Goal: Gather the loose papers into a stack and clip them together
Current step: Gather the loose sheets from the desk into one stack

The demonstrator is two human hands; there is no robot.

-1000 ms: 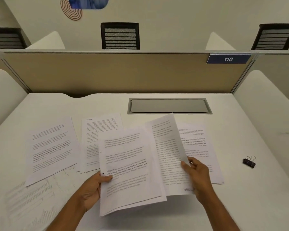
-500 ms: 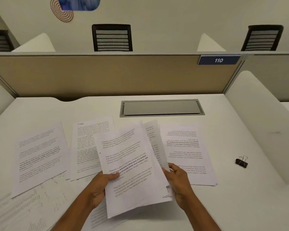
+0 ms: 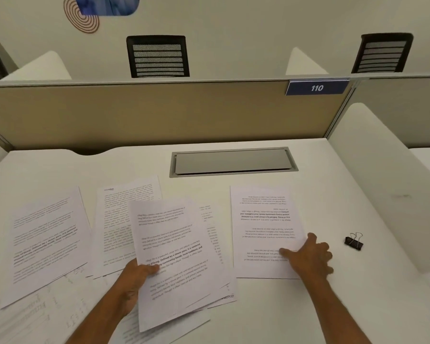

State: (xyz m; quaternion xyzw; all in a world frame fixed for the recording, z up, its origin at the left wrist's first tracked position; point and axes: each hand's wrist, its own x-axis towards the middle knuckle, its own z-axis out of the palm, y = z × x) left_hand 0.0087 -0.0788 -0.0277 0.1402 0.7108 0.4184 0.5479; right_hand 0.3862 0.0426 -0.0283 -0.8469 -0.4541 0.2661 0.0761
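Right hand (image 3: 308, 259) has left the stack (image 3: 174, 256), now flat on a separate sheet (image 3: 263, 219); left hand (image 3: 134, 276) grips it.

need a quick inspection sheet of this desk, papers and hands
surface: white desk, grey hatch shut at the back.
job's things: partial stack in the left hand; upside-down sheet flat on the right; loose sheets spread on the left; binder clip lying apart, far right.
clutter: nothing seen.
hands: left hand grips the stack's left edge; right hand rests spread on the upside-down sheet's lower right corner.
cables: nothing seen.
surroundings: tan divider with sign 110; black chairs behind.
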